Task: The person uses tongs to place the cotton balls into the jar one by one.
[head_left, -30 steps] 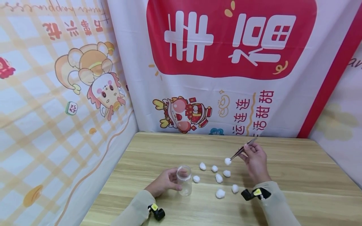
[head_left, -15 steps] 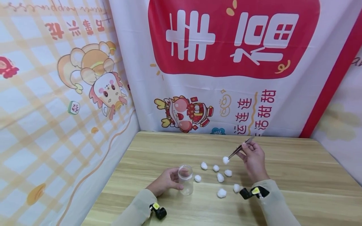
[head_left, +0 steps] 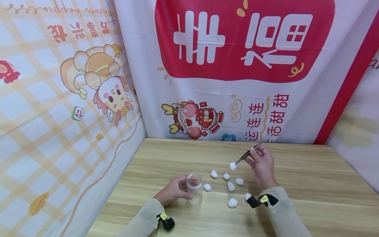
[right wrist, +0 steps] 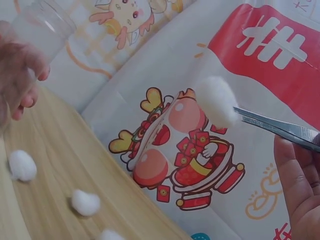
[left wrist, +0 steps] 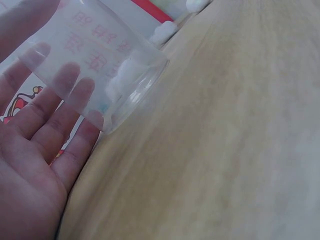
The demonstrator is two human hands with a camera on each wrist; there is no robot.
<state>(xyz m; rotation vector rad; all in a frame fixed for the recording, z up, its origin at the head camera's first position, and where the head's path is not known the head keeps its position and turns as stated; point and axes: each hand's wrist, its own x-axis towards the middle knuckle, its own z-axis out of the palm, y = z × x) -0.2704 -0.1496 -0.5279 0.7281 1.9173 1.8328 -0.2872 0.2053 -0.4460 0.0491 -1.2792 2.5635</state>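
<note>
One white cotton ball (right wrist: 216,100) clamped in right hand's (head_left: 264,168) silver-metal tweezers (right wrist: 301,135) | facing desk's (head_left: 319,177) left edge | left hand (head_left: 175,191) gripping upright clear jar (head_left: 196,195)

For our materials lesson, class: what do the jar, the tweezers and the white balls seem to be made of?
Jar: clear plastic or glass, smooth and glossy; fingers show through it. Tweezers: probably metal, smooth, from their grey sheen. White balls: likely cotton, matt and fluffy, with soft, fuzzy edges.
</note>
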